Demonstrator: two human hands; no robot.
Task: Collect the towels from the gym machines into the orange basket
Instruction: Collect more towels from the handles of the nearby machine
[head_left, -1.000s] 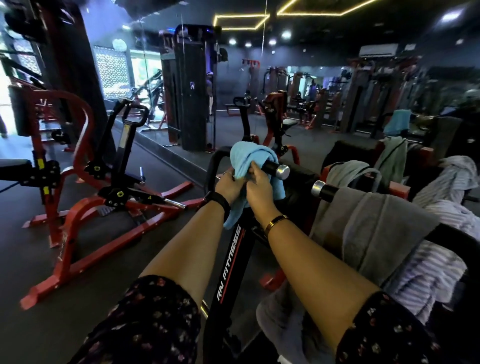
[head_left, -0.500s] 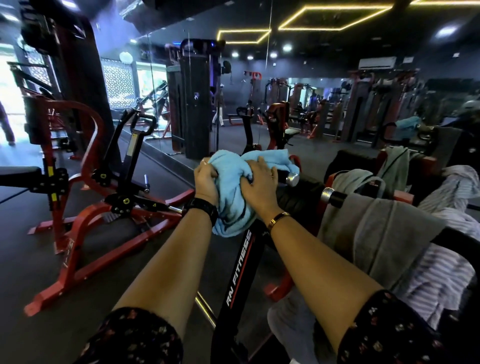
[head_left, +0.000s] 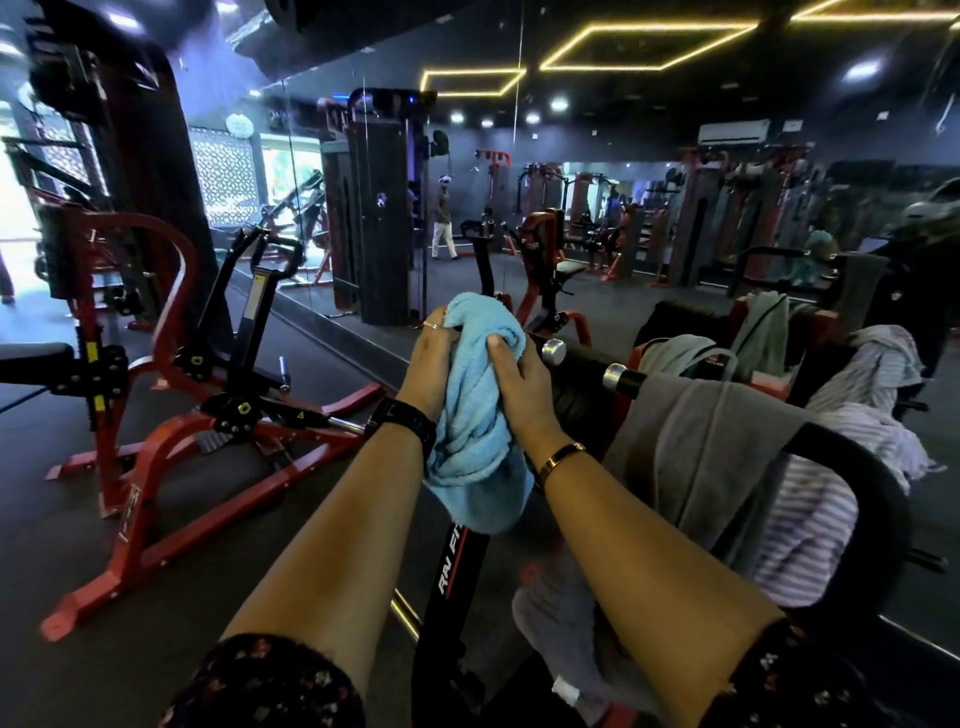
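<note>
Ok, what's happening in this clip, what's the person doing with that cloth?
A person in a gym holds a bunched light blue towel between both hands, left hand and right hand, lifted clear of the machine's chrome-capped handle. A grey towel and a striped towel lie draped over the machine beside them. The orange basket is not in view.

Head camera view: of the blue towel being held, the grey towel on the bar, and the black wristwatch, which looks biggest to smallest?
1. Grey towel, largest.
2. Blue towel, bunched between both hands, so its spread-out size may be closer to the grey one's.
3. Wristwatch, clearly smallest.
</note>
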